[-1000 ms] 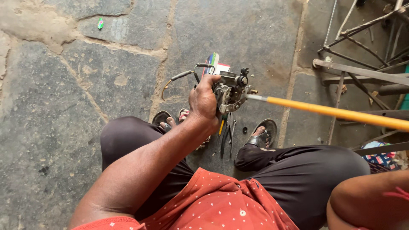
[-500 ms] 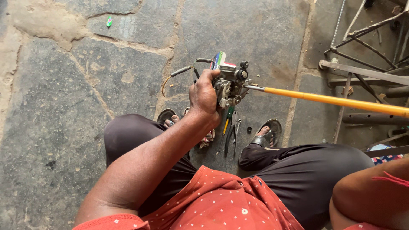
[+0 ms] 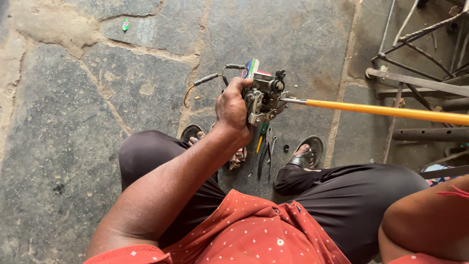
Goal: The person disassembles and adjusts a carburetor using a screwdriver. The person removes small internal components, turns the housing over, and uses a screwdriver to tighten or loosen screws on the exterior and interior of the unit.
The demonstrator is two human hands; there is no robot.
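Note:
My left hand (image 3: 233, 108) grips a small grey metal engine part (image 3: 264, 98) with knobs, short hoses and a coloured strip on top, held up over the stone floor in front of my knees. A long screwdriver with a yellow shaft (image 3: 391, 111) comes in from the right, and its metal tip touches the part's right side. Only my right forearm (image 3: 425, 220) shows at the lower right; that hand is out of frame.
Pliers and small hand tools (image 3: 264, 151) lie on the stone slab floor (image 3: 73, 146) between my sandalled feet (image 3: 305, 154). Rusty metal bars and frames (image 3: 415, 83) are stacked at the right. A small green scrap (image 3: 125, 24) lies far left.
The view has shifted slightly; the part and my left hand sit a little lower and further left in frame. The screwdriver stays pressed against the part.

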